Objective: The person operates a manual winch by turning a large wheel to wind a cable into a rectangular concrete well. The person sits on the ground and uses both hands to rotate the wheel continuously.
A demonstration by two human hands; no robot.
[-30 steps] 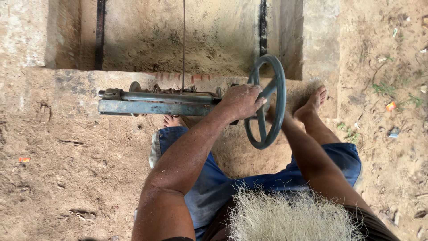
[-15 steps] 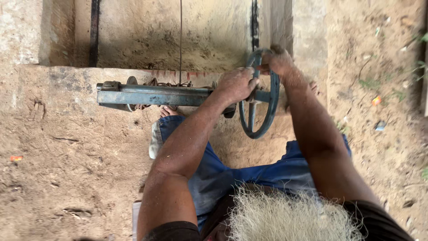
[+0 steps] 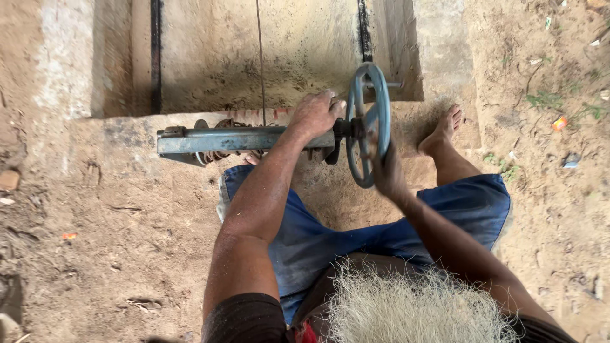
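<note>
A grey-blue metal bar [image 3: 235, 140] lies flat on the dirt ledge [image 3: 127, 190]. The left hand [image 3: 316, 114] presses down on its right end, fingers loosely curled. At that hand's 3 o'clock stands the handwheel [image 3: 368, 124] — the right hand [image 3: 386, 174] clamps its lower rim, at 5 o'clock.

Soft, even daylight fills the head view, bright without harsh glare. The sandy ground [image 3: 114, 241] reads warm and evenly lit, with only faint shadows under clods and debris. The concrete channel [image 3: 292, 57] is dimmer along its left wall, where a shaded band runs down. A weak shadow sits beneath the metal beam [image 3: 229, 140] and beside the bare foot [image 3: 441, 130]. The handwheel [image 3: 367, 124] is fairly sharp, while the right hand [image 3: 386, 174] on its rim is smeared by motion blur. The left hand [image 3: 314, 114] is crisp. The pale fibre bundle [image 3: 419, 311] at the bottom edge looks slightly soft.
</note>
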